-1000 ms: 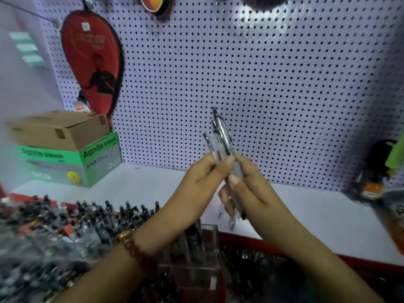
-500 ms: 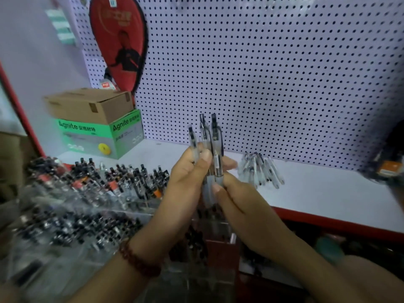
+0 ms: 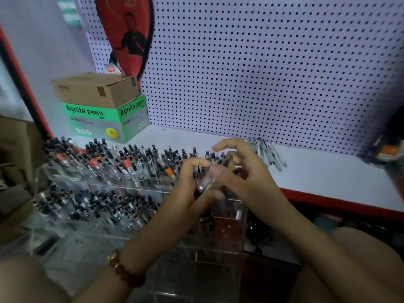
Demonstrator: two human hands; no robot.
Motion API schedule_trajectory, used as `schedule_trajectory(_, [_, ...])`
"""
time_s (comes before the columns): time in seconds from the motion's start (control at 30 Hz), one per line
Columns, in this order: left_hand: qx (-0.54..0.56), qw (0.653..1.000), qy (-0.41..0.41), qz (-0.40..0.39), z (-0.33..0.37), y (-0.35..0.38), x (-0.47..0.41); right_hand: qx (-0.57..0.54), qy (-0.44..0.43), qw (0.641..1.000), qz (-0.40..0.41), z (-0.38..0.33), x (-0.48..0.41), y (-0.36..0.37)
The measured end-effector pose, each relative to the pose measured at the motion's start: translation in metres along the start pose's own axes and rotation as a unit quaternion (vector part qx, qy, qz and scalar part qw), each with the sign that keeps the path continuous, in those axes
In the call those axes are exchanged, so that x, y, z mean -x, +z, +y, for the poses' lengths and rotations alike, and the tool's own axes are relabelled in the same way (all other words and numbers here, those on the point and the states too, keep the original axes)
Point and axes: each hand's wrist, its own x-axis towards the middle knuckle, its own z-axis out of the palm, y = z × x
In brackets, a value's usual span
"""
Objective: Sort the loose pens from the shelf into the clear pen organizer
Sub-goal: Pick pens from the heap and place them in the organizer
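Both hands were down over the right end of the clear organizer (image 3: pixel 238 217), and this looked like the tricky bit. The left hand (image 3: pixel 190 184) had its fingers curled round a bunch of pens (image 3: pixel 204 183). The right hand (image 3: pixel 244 176) pinched the same bunch from the other side, thumb across a barrel, forefinger lifted free. The bunch hung tilted between the palms, just above the end compartment. The danger, as I read it: let go at that slant and the tips could catch the thin wall, so a pen might skid out over the front or drop into the neighbouring slot. The rows to the left were crammed, so a stray knuckle could knock those too. The held pens showed clear, glossy barrels with dark ends, slim and probably slippery, too blurred to count. More loose pens (image 3: pixel 269 156) lay in a small heap on the white shelf (image 3: pixel 328 171), just behind the right hand
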Motion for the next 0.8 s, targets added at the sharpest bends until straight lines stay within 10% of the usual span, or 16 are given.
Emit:
schedule_trajectory(0.2, [-0.050,0.999,0.012,0.000,-0.009,0.008,0.003,0.134,0.001,0.991,-0.023,0.003,0.003,0.001])
schedule_trajectory(0.37, [0.019,1.000,-0.002,0.024,-0.009,0.010,0.001,-0.065,-0.018,0.998,-0.009,0.005,0.009,0.009])
schedule_trajectory(0.53, [-0.047,0.998,0.036,-0.022,-0.011,0.017,-0.001,0.001,-0.021,0.999,0.043,0.018,0.014,0.016])
schedule_trajectory(0.8, [-0.361,0.930,0.047,-0.044,-0.024,-0.011,0.013,0.100,0.026,0.992,0.072,0.025,0.011,-0.015])
